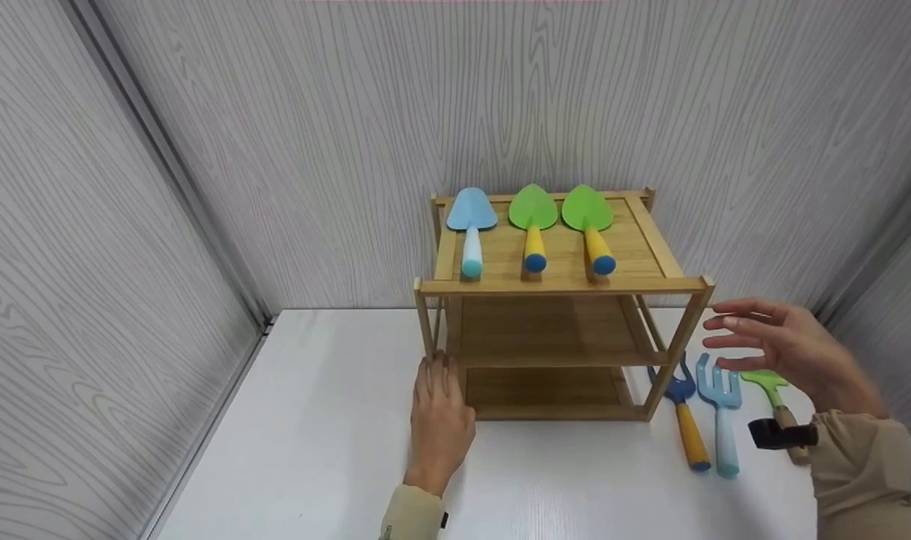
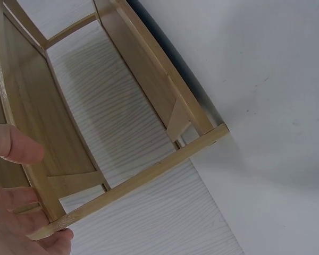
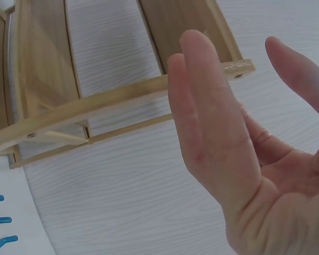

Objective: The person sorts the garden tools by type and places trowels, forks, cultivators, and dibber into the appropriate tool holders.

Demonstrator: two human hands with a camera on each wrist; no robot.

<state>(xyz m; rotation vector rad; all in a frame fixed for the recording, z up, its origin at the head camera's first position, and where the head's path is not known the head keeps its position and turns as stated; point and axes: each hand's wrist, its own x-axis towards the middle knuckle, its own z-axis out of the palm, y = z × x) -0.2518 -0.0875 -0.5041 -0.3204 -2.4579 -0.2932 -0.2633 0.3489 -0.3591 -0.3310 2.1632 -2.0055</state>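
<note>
The left hand (image 1: pixel 440 427) is being laid, fingers nearly straight, against the left front leg of the rack (image 1: pixel 564 286), maybe to stop wobbles, and the right hand (image 1: pixel 804 349) is being held up loosely, gripping nothing, near the right front leg. Three spades (image 1: pixel 533 208) are being held by the top board, handles toward its front edge, perhaps for easy grabbing. Two forks (image 1: pixel 726 435) and a rake (image 1: pixel 771 386) are being held by the worktop (image 1: pixel 335 435), toward its right edge.

a white tabletop (image 1: pixel 320 420) stretches out in front of us, its far edge meeting a grey back wall (image 1: pixel 335 150) patterned with wavy wood grain. a matching left wall (image 1: pixel 65 262) and right wall (image 1: pixel 902 322) flank it, a dark strip (image 1: pixel 162 146) lining the left corner, while small dark marks (image 2: pixel 262 82) dot the white surface.
</note>
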